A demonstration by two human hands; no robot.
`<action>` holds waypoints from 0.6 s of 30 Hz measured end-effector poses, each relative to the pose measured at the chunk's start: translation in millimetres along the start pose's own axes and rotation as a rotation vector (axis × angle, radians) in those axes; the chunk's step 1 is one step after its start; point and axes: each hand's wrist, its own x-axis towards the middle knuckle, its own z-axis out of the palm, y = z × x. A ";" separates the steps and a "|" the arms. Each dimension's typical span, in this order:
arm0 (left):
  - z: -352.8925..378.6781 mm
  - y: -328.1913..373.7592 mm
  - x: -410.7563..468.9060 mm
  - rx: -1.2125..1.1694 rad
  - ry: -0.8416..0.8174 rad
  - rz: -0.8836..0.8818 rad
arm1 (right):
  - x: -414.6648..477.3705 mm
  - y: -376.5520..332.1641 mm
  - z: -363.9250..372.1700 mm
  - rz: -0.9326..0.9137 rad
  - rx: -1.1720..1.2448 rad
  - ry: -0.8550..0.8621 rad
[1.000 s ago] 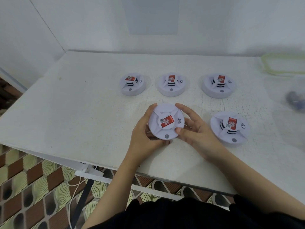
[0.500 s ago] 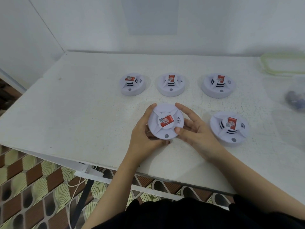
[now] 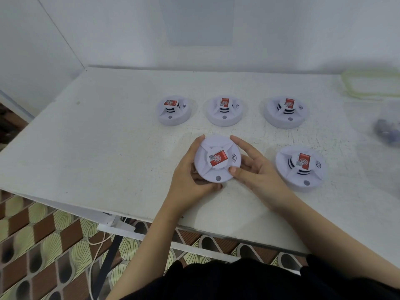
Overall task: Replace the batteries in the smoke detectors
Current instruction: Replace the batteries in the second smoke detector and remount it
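Note:
A round white smoke detector with a red sticker on its top is held near the table's front edge. My left hand grips its left and underside. My right hand grips its right rim, thumb on the front of the top face. Three more detectors stand in a back row: left, middle and right. A fifth detector sits just right of my right hand.
The white table ends at its front edge near my forearms, with patterned floor below. A clear container lid lies at the back right. A clear container with dark round things stands at the right edge, blurred.
Both hands and the held detector have stayed almost still; the detector shifted slightly to the left.

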 end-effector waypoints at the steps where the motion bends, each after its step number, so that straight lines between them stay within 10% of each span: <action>1: -0.1 0.0 -0.2 -0.002 0.000 0.000 | -0.4 -0.3 0.1 -0.007 -0.011 0.002; 18: -0.2 4.7 -1.9 0.030 0.013 0.058 | -4.8 -0.1 1.8 -0.073 -0.174 -0.008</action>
